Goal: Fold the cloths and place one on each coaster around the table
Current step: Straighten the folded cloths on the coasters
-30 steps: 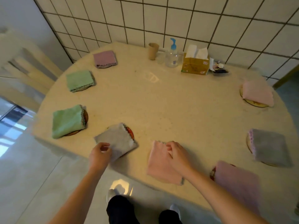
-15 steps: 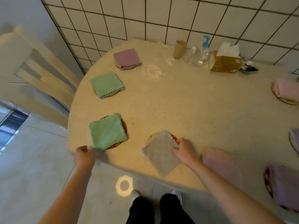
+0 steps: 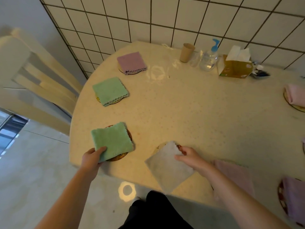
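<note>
On the round beige table (image 3: 198, 113), my left hand (image 3: 91, 158) pinches the near corner of a folded green cloth (image 3: 112, 140) that lies on a brown coaster (image 3: 118, 158). My right hand (image 3: 188, 156) grips the right edge of a folded grey cloth (image 3: 168, 167), which covers most of its coaster (image 3: 179, 147) and hangs over the table's near edge. Further back lie a second green cloth (image 3: 109, 90) and a purple cloth (image 3: 131, 62), each on a coaster. A pink cloth (image 3: 234, 172) lies right of my right arm.
A paper cup (image 3: 186, 52), pump bottle (image 3: 208, 59) and tissue box (image 3: 234, 66) stand at the back by the tiled wall. A wooden chair (image 3: 33, 76) stands on the left. More folded cloths on coasters (image 3: 295, 96) lie along the right edge.
The view has swung left. My left hand moved from the grey cloth to the near green cloth and took its corner. My right hand left the pink cloth and took the grey one.
</note>
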Action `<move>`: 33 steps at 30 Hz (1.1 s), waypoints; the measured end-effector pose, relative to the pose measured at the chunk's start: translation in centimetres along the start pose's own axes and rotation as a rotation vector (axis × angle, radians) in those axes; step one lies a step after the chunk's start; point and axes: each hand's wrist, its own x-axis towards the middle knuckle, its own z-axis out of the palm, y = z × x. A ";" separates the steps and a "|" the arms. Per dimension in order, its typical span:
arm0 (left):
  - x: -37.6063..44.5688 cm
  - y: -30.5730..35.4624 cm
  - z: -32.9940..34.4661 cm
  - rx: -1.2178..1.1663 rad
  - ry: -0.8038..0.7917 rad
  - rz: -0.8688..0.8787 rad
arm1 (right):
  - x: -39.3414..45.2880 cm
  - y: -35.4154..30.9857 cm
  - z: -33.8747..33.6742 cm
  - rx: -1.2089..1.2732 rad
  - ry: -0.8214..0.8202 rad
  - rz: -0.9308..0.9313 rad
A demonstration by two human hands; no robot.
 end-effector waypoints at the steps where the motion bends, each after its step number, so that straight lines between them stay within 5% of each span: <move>1: -0.3 0.4 0.0 -0.048 -0.076 0.001 | -0.2 0.2 0.0 0.092 0.002 0.010; 6: -0.2 2.0 -0.4 -0.029 -0.373 0.050 | -0.6 2.5 1.3 0.543 0.135 0.112; 15: 3.9 2.3 -3.1 0.338 -0.407 0.014 | -1.8 4.4 4.9 0.760 0.302 0.190; 27: 5.1 3.1 -3.8 0.401 -0.351 0.144 | -2.8 4.1 6.5 0.400 0.668 0.091; 33: 6.3 3.3 -4.5 0.655 -0.254 0.265 | -2.9 4.5 6.7 -0.207 0.798 -0.002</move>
